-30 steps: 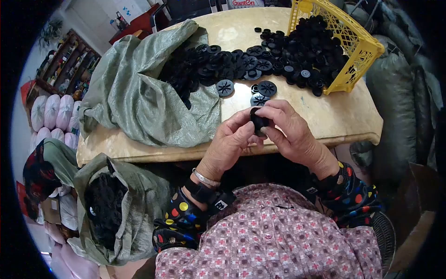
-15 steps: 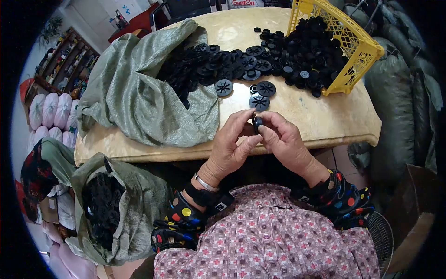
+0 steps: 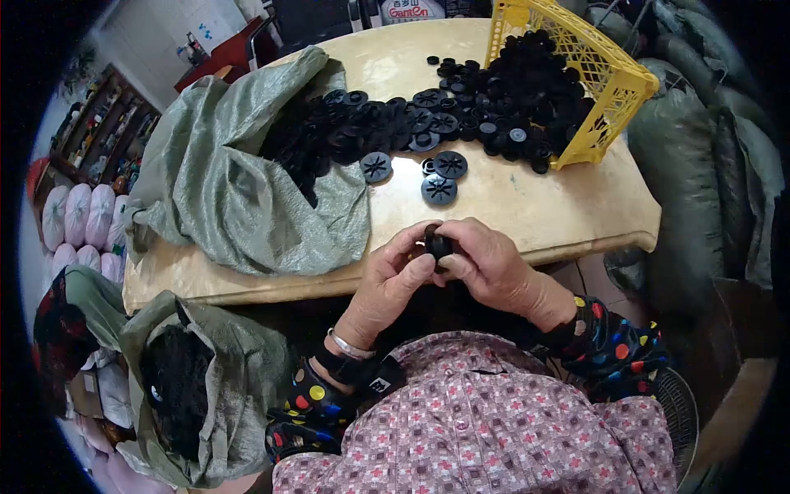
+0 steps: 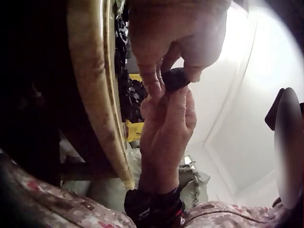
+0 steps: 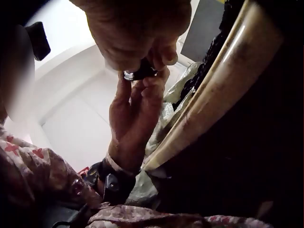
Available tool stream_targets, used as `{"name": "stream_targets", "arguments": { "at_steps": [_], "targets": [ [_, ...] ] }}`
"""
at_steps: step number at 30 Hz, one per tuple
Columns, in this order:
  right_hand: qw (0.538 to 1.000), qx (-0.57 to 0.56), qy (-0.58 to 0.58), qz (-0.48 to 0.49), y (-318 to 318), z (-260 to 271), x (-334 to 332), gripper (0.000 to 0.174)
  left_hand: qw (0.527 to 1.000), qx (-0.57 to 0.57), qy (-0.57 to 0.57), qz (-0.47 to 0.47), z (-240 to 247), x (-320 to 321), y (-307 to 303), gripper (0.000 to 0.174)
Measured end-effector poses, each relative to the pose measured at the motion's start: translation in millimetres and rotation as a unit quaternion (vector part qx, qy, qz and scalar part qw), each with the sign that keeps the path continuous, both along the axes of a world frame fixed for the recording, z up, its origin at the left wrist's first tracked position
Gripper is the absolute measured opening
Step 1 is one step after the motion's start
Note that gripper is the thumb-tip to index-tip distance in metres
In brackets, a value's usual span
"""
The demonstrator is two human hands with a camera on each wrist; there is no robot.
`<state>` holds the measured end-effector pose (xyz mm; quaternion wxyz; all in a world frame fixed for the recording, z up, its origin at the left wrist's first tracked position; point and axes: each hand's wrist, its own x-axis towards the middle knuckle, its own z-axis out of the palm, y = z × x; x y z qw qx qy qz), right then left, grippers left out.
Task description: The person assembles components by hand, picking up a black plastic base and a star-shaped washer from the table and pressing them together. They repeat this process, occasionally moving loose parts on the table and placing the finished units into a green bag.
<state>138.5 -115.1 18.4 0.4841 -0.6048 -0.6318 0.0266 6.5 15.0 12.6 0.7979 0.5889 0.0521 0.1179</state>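
Note:
Between both hands, just over the near table edge, is a small black round plastic disc [image 3: 439,244] with a rounded part on it. My left hand [image 3: 387,278] pinches it from the left, thumb in front and fingertips at the top. My right hand [image 3: 494,267] pinches it from the right with thumb and forefinger. In the left wrist view the black disc [image 4: 175,79] shows between the fingertips of both hands. Fingers cover much of the black disc [image 5: 141,72] in the right wrist view. Beyond the hands lie a few loose slotted black discs [image 3: 439,189].
A heap of slotted black discs [image 3: 354,130] spills from a green woven sack [image 3: 222,177] on the table [image 3: 527,210]. Small black caps [image 3: 527,103] pile by a tipped yellow crate [image 3: 613,82]. Another open sack [image 3: 234,395] with black pieces stands lower left; stuffed sacks [image 3: 679,181] stand right.
Both hands have drawn nearer the body with the disc, which has turned between the fingertips, passing edge-on half a second ago. The head view has shifted slightly. The loose discs lie as before.

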Motion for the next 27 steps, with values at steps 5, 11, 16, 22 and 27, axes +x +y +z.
{"name": "stream_targets", "arguments": {
  "at_steps": [5,11,16,22,27],
  "targets": [
    [0.978,-0.064,0.191,-0.052,1.6,-11.0,-17.2,0.026,0.981,0.177,-0.025,0.077,-4.8,0.1,-4.6,0.038],
    [0.982,-0.098,0.151,-0.049,3.3,4.8,-7.9,0.024,0.997,0.04,0.032,0.062,-4.8,0.4,-3.1,0.038],
    [0.983,-0.104,0.131,-0.069,6.2,7.6,-8.4,0.024,0.998,0.035,0.012,0.041,-1.8,1.6,-4.0,0.041],
    [0.974,-0.14,0.175,-0.044,6.0,12.4,-14.8,0.02,0.991,0.107,-0.047,0.069,-9.7,-3.4,-4.0,0.047],
    [0.975,-0.127,0.183,-0.006,8.0,12.9,-18.0,0.024,0.97,0.204,-0.067,0.115,-8.5,-8.6,-2.9,0.049]
  ]
}}
